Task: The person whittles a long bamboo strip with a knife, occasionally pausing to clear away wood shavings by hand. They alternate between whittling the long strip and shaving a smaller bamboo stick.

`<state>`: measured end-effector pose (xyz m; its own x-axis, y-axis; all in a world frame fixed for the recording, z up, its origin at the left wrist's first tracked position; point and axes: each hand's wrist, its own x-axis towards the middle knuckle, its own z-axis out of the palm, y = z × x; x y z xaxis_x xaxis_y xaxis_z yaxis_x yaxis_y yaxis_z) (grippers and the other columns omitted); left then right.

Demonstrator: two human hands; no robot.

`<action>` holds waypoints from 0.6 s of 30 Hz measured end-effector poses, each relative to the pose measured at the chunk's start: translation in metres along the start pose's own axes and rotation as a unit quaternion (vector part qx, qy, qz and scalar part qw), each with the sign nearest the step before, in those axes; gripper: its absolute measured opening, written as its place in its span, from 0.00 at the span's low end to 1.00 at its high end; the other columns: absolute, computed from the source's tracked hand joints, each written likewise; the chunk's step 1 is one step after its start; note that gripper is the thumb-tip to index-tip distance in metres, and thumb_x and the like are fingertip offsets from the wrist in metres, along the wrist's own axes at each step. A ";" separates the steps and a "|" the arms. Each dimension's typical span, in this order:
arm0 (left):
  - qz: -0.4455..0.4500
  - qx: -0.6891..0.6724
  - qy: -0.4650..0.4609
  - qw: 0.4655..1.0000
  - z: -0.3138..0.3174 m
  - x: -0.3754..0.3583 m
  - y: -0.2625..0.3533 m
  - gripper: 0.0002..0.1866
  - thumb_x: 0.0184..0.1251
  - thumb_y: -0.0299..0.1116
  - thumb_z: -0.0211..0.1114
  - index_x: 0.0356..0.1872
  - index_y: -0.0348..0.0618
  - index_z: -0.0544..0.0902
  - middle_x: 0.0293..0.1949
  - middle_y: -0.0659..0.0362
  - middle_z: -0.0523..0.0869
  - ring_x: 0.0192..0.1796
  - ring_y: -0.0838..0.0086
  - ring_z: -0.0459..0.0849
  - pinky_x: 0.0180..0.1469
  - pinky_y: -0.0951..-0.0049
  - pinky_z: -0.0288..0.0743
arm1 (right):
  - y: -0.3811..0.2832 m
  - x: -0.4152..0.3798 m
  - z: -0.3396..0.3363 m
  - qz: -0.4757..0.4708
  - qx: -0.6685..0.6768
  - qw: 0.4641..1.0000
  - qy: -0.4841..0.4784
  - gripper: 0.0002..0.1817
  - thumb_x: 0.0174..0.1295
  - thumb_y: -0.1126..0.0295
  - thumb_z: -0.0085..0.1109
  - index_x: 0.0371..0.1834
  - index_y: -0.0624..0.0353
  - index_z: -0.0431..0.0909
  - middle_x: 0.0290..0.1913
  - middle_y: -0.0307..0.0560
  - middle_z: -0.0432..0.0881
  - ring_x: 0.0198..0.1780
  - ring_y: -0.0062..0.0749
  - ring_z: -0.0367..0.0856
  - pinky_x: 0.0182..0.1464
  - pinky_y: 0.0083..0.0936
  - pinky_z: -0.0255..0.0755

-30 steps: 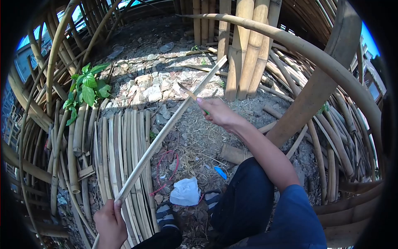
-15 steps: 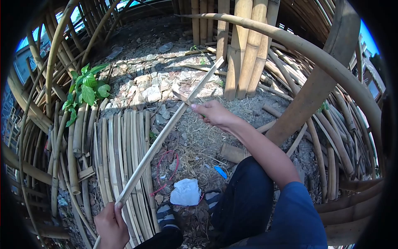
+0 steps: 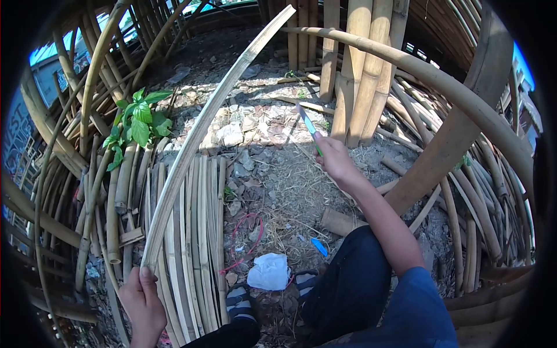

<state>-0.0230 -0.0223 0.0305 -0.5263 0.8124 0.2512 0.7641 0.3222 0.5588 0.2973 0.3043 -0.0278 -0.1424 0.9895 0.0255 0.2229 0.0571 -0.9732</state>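
Observation:
My left hand (image 3: 142, 304) is closed round the lower end of a long split bamboo strip (image 3: 200, 124), whose pale inner face shows. The strip slants up and away, its far tip raised toward the top of the view. In my right hand (image 3: 336, 161) is a knife (image 3: 307, 120) with a green handle, mostly covered by my fingers, its blade pointing up and forward. A gap separates the blade from the strip. Below the strip, a row of similar bamboo strips (image 3: 203, 232) lies on the ground at my left.
Upright bamboo poles (image 3: 362, 75) stand ahead, and a thick bent pole (image 3: 429, 66) arches across the right. A leafy plant (image 3: 139, 119) grows at left. White plastic (image 3: 268, 271), a blue piece (image 3: 319, 246) and pink string (image 3: 259, 232) lie near my feet. Bamboo is piled on both sides.
The knife has come off the strip and moved right with my right hand. My left hand has shifted slightly left, and the strip's far end has swung up and left.

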 end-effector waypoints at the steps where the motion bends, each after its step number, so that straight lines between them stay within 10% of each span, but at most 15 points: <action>1: -0.005 -0.005 -0.002 1.000 0.000 -0.001 0.003 0.25 0.84 0.40 0.49 0.25 0.32 0.75 0.13 0.59 0.66 0.18 0.77 0.64 0.23 0.68 0.56 | -0.006 -0.006 0.002 -0.009 0.017 1.000 -0.017 0.27 0.78 0.46 0.46 0.28 0.57 0.73 0.21 0.34 0.70 0.24 0.17 0.65 0.26 0.21 0.59; 18: -0.101 -0.175 -0.162 0.966 0.024 0.001 -0.026 0.29 0.83 0.47 0.51 0.25 0.33 0.81 0.13 0.65 0.71 0.18 0.83 0.68 0.22 0.73 0.60 | -0.027 -0.106 0.112 -0.003 -0.024 0.941 -0.337 0.30 0.80 0.45 0.43 0.26 0.57 0.76 0.21 0.33 0.69 0.23 0.16 0.63 0.28 0.21 0.60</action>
<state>-0.0346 -0.0180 -0.0030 -0.4636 0.8779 -0.1202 0.4554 0.3524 0.8176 0.1981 0.1828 -0.0301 -0.7202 0.6804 -0.1354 0.2607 0.0847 -0.9617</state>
